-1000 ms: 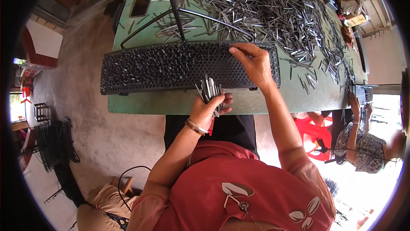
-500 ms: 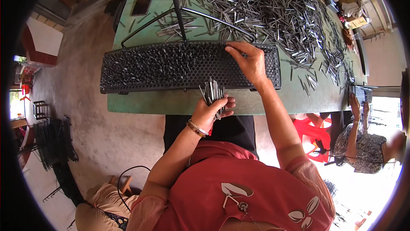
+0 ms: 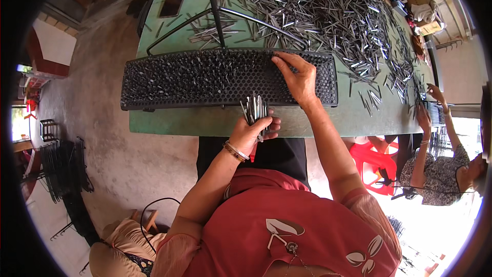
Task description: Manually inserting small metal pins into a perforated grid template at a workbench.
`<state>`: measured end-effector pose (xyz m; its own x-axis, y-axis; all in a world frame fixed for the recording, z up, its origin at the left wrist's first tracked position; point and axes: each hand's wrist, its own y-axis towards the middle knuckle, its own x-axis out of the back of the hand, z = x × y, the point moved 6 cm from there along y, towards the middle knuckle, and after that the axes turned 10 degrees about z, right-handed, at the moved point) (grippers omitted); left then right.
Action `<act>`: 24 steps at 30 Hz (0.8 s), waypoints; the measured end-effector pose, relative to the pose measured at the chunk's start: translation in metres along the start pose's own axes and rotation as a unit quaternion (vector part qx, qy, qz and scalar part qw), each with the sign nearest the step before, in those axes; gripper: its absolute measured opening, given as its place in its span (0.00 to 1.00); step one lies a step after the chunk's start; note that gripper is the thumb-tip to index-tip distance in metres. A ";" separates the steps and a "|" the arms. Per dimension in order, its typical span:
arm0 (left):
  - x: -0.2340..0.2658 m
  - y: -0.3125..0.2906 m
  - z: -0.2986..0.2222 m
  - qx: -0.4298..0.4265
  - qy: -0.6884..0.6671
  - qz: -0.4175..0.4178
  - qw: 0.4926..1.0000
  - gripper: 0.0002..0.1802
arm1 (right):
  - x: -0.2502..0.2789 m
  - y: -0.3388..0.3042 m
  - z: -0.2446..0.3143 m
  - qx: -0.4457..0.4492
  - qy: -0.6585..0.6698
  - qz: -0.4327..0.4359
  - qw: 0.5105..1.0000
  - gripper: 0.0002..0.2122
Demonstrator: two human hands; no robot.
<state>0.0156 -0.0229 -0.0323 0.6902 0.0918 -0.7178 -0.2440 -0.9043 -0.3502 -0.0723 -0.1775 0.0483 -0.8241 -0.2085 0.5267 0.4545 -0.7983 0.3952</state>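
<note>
A long black perforated rack (image 3: 256,86) lies across the near side of the green table, with a dense crowd of upright dark pieces (image 3: 174,78) in the holes of its left part. Bare holes show toward the middle and right. My left hand (image 3: 250,132), just in front of the rack, is wrapped round a bundle of thin metal strips (image 3: 254,109) that fan upward. At the rack's far edge, right of its middle, my right hand (image 3: 299,76) pinches with thumb and forefinger. Whatever lies between those fingertips is too small or hidden to make out.
A large heap of thin metal strips (image 3: 328,10) covers the far right of the green table (image 3: 169,129). Black rods (image 3: 215,15) rise behind the rack. A phone (image 3: 174,0) lies far left. Another person's hand (image 3: 424,120) works at the table's right end, by a red stool (image 3: 371,161).
My hands have barely moved. At the right, the co-worker has raised one arm and reaches toward the strips on the table.
</note>
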 end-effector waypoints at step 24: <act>-0.007 -0.006 -0.012 -0.015 -0.060 0.027 0.998 0.13 | -0.008 0.004 0.014 0.103 -0.144 0.070 0.982 0.09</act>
<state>0.0204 -0.0234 -0.0184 0.5901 0.0906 -0.8022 -0.2570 -0.9209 -0.2931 -0.0590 -0.1709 0.0561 -0.6329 -0.1158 0.7655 0.6389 -0.6366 0.4320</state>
